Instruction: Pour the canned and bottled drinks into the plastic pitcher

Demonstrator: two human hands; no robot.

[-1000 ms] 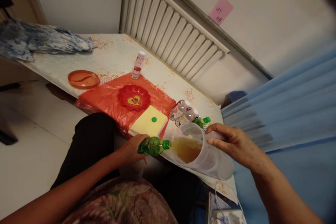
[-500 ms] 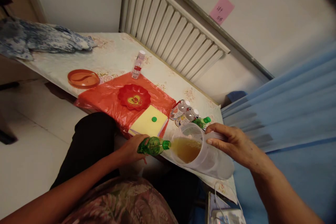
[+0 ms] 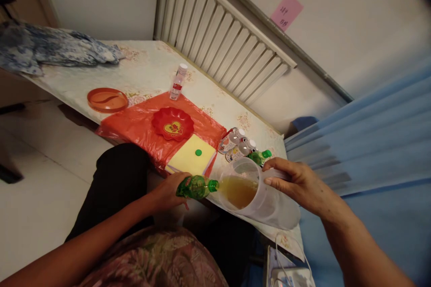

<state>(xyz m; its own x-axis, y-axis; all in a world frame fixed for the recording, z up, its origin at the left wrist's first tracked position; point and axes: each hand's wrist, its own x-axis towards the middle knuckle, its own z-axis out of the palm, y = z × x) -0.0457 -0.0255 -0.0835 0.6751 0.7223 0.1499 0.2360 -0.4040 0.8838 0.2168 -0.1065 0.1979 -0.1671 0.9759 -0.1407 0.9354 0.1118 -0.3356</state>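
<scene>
My left hand (image 3: 170,192) is closed around a green plastic bottle (image 3: 197,187), tipped on its side with its uncapped mouth at the rim of a translucent plastic jug (image 3: 259,197). My right hand (image 3: 299,184) grips the jug's handle, and the jug is tilted toward the bottle. Amber liquid (image 3: 239,192) lies inside the jug, close to the bottle's mouth. A green cap (image 3: 198,152) rests on the yellow notepad (image 3: 185,158) just beyond my left hand. Parts of the bottle are hidden by my fingers.
On the floral tablecloth (image 3: 144,60) lie a red plastic sheet (image 3: 121,121), a red scalloped plate (image 3: 161,128), an orange round tray (image 3: 107,104) and a clear bottle (image 3: 177,83). Several bottles (image 3: 232,139) stand behind the jug. A blue curtain (image 3: 377,152) hangs at right.
The view has shifted very slightly. Both hands, the bottle and the jug keep nearly the same position; the liquid's surface in the jug looks a little different.
</scene>
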